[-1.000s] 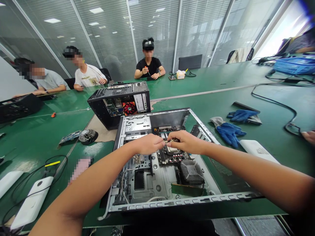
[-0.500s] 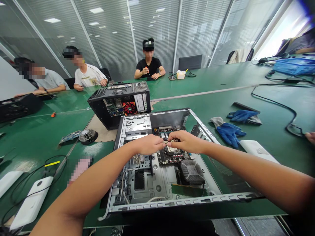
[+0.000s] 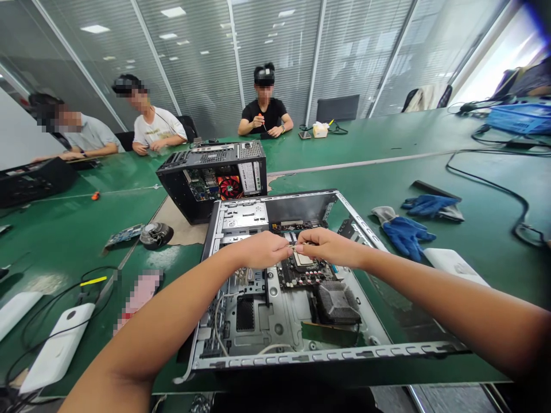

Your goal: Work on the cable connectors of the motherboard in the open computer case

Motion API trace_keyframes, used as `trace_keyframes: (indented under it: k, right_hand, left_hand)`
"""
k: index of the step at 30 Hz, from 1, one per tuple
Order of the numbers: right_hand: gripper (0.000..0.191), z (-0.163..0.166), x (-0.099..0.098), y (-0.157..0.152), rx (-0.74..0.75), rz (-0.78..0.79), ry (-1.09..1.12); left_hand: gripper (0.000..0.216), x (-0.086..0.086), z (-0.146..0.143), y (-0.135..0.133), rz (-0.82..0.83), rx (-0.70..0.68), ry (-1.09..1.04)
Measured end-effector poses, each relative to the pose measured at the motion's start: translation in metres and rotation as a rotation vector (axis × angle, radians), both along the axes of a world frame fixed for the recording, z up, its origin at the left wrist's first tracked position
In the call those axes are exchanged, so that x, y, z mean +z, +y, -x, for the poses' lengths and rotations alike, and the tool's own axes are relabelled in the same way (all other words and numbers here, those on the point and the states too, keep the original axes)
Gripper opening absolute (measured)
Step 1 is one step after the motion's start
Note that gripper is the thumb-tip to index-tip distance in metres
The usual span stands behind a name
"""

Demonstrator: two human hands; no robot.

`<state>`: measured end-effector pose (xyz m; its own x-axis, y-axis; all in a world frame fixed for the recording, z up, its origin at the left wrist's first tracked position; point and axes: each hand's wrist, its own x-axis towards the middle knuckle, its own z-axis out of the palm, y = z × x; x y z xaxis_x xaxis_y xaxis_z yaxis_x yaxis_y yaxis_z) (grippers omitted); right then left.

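Note:
My left hand (image 3: 267, 250) and my right hand (image 3: 323, 246) meet above the motherboard (image 3: 297, 279) in a computer case (image 3: 353, 351) lying on its side. Both are closed, fingertips pinching a thin pale cable (image 3: 294, 247); most of it is hidden by the fingers. Just below my right hand is the processor socket (image 3: 303, 260). A finned heat sink (image 3: 338, 301) rests in the case nearer to me, with a green circuit board strip (image 3: 329, 334) in front of it. Pale wires (image 3: 218, 327) run along the left side of the case.
A second computer case (image 3: 210, 178) with a red fan stands behind. Blue-grey gloves (image 3: 407, 234) and a white power bank (image 3: 454, 267) lie right. Left are a round cooler (image 3: 156, 234), a circuit board (image 3: 124, 236) and a white device (image 3: 60, 344). Several people sit across the table.
My fingertips have drawn closer together on the cable, and my right fingers have curled tighter. The view has shifted slightly. A person in white has brought their hands together.

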<state>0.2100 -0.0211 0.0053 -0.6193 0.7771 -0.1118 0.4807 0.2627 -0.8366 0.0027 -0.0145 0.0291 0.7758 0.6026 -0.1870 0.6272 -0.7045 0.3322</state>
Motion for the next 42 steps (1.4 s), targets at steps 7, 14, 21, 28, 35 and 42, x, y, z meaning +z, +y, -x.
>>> trace_keyframes:
  k: [7, 14, 21, 28, 35, 42]
  right_hand:
    - [0.033, -0.001, -0.001, 0.001, 0.027, 0.101, 0.061]
    - [0.033, -0.003, -0.004, 0.003, 0.063, 0.205, 0.115]
    - [0.033, -0.002, -0.003, 0.000, 0.046, 0.148, 0.050]
    - [0.027, -0.001, 0.002, -0.002, 0.017, 0.044, -0.006]
    - [0.025, -0.001, 0.004, -0.003, -0.043, -0.051, -0.009]
    - [0.028, -0.002, 0.004, -0.003, -0.044, -0.060, -0.028]
  left_hand:
    - [0.037, 0.005, 0.002, -0.001, -0.026, -0.020, 0.007]
    - [0.038, 0.007, 0.000, -0.003, -0.076, -0.024, 0.083]
    - [0.037, 0.007, 0.001, -0.002, -0.001, -0.014, 0.066]
    - [0.035, 0.008, 0.003, -0.001, 0.165, 0.057, 0.073]
    - [0.042, 0.012, 0.006, 0.000, 0.375, 0.104, 0.028]
    - [0.036, 0.011, 0.004, -0.003, 0.299, 0.070, 0.006]
